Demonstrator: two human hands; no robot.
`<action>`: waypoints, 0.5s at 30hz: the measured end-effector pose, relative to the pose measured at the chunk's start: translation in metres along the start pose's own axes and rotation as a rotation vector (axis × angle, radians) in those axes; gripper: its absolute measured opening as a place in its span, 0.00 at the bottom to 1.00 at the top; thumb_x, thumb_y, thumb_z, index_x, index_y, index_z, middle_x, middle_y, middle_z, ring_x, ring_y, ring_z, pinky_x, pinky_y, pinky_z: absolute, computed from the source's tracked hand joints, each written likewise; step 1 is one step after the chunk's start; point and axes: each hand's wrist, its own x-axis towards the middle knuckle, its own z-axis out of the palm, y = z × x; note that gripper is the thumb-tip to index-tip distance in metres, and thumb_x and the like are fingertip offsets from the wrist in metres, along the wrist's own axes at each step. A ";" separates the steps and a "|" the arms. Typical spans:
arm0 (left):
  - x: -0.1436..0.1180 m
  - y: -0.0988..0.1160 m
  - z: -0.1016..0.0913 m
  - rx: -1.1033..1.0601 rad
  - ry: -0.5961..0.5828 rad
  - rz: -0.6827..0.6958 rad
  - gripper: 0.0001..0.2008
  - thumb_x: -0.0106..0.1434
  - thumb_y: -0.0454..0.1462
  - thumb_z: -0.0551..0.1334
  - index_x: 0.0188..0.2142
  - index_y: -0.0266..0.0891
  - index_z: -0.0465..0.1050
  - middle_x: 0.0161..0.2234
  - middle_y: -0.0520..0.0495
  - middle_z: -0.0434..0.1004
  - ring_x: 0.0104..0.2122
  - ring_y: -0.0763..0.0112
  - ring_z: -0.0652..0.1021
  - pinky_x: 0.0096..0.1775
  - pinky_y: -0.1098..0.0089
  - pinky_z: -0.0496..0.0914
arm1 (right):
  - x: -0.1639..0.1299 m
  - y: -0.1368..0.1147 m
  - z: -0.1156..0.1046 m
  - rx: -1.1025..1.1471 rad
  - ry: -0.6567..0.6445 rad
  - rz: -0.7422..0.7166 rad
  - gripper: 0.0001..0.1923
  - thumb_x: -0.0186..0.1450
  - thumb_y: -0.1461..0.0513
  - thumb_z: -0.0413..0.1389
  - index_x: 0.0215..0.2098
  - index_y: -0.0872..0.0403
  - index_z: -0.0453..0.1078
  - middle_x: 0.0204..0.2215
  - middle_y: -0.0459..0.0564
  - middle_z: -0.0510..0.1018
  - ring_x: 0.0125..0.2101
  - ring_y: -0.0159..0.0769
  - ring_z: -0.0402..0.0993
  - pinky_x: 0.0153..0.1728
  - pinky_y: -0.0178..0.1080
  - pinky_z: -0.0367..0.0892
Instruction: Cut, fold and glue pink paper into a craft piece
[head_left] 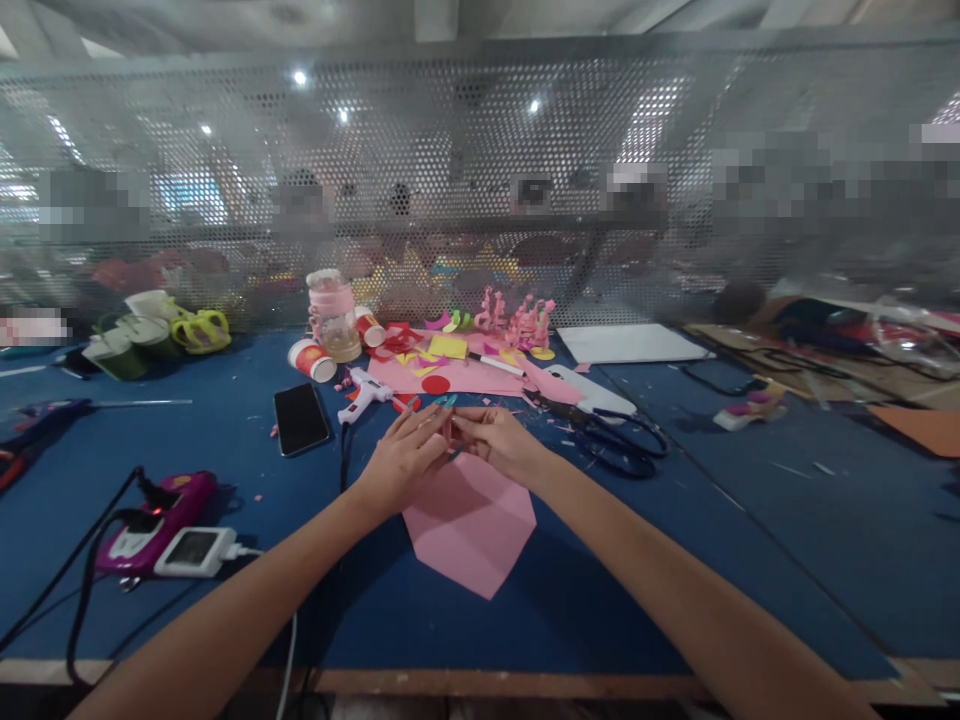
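My left hand [405, 455] and my right hand [499, 440] meet over the blue table, fingertips pinching a small pink paper piece [452, 432] between them. Just under my wrists lies a folded pink paper sheet [469, 525], pointed toward me. The small piece is mostly hidden by my fingers. A white glue gun [365, 393] lies just beyond my left hand. Black-handled scissors [619, 435] lie to the right of my right hand.
A black phone [300, 418] lies left of the glue gun. Pink sheets and coloured scraps [450, 370], paper cups [311, 358] and a pink bottle [332, 315] crowd the back. A purple device and white charger [169, 530] with cables sit at left. A perforated screen [480, 180] closes the far side.
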 end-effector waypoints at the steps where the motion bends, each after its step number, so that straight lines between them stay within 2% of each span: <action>1: 0.000 -0.001 0.000 0.024 0.000 0.001 0.08 0.62 0.34 0.52 0.32 0.37 0.69 0.50 0.41 0.69 0.52 0.61 0.67 0.51 0.56 0.62 | -0.001 -0.003 0.000 0.051 -0.030 0.025 0.04 0.49 0.65 0.58 0.26 0.56 0.73 0.24 0.48 0.77 0.28 0.32 0.73 0.34 0.37 0.68; 4: -0.001 -0.002 0.000 0.103 -0.011 0.002 0.09 0.62 0.33 0.51 0.37 0.37 0.69 0.51 0.42 0.68 0.53 0.61 0.65 0.51 0.56 0.61 | -0.002 -0.010 0.000 0.182 -0.112 0.111 0.09 0.56 0.64 0.50 0.28 0.57 0.72 0.28 0.51 0.78 0.32 0.36 0.73 0.35 0.41 0.68; 7: -0.001 -0.001 0.001 0.202 0.006 0.015 0.08 0.61 0.33 0.53 0.37 0.38 0.69 0.51 0.43 0.68 0.55 0.59 0.61 0.53 0.54 0.59 | -0.004 -0.010 0.001 0.219 -0.077 0.123 0.12 0.61 0.61 0.47 0.32 0.55 0.71 0.32 0.51 0.78 0.37 0.37 0.72 0.36 0.43 0.67; 10: -0.001 0.003 0.002 0.273 0.088 0.004 0.05 0.59 0.35 0.56 0.33 0.40 0.71 0.52 0.43 0.65 0.57 0.56 0.58 0.53 0.52 0.57 | -0.003 -0.004 0.004 0.222 0.049 0.086 0.07 0.59 0.60 0.52 0.35 0.49 0.70 0.34 0.45 0.78 0.41 0.34 0.70 0.37 0.39 0.66; 13: -0.001 0.008 -0.001 0.296 0.144 -0.043 0.03 0.58 0.36 0.58 0.30 0.40 0.70 0.54 0.43 0.62 0.57 0.54 0.56 0.52 0.53 0.58 | -0.001 0.001 0.004 0.235 0.138 0.065 0.04 0.54 0.62 0.58 0.30 0.49 0.72 0.32 0.42 0.77 0.41 0.31 0.70 0.36 0.34 0.65; 15: -0.001 0.010 -0.003 0.275 0.172 -0.091 0.06 0.58 0.39 0.58 0.32 0.39 0.70 0.55 0.40 0.59 0.56 0.53 0.56 0.52 0.53 0.58 | 0.001 0.002 0.003 0.228 0.141 0.029 0.04 0.51 0.61 0.61 0.27 0.50 0.72 0.29 0.42 0.77 0.39 0.30 0.71 0.34 0.32 0.65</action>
